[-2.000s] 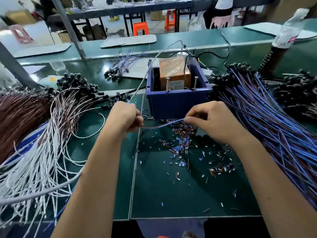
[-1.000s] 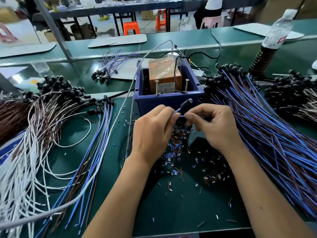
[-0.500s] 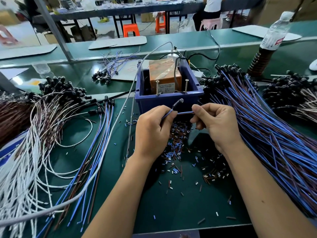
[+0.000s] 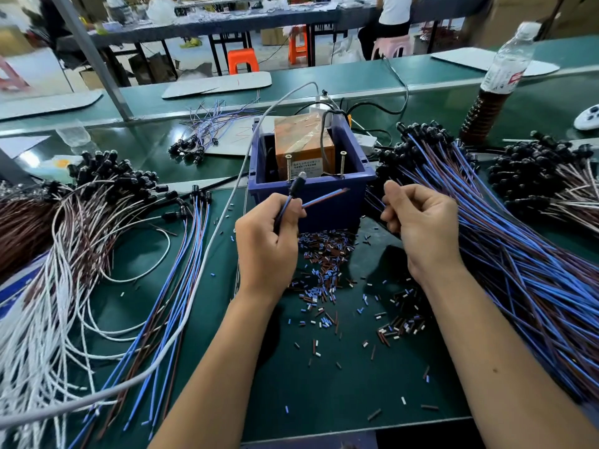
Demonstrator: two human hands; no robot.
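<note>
1. A thin blue-and-brown twin wire [image 4: 324, 197] is gripped in the left hand [image 4: 265, 251], with the fingers curled round it.
2. Both ends are seen poking up out of the fist, one of them black-capped, just in front of the dark blue plastic bin [image 4: 334, 213].
3. The right hand [image 4: 424, 228] is held apart from that wire, fingers curled in and thumb raised; nothing is seen in it.
4. Just beside it, a thick bundle of blue and brown wires [image 4: 518, 254] is spread over the green bench mat [image 4: 324, 384].
5. A heap of short cut insulation bits [image 4: 324, 254] is seen between the hands.
</note>
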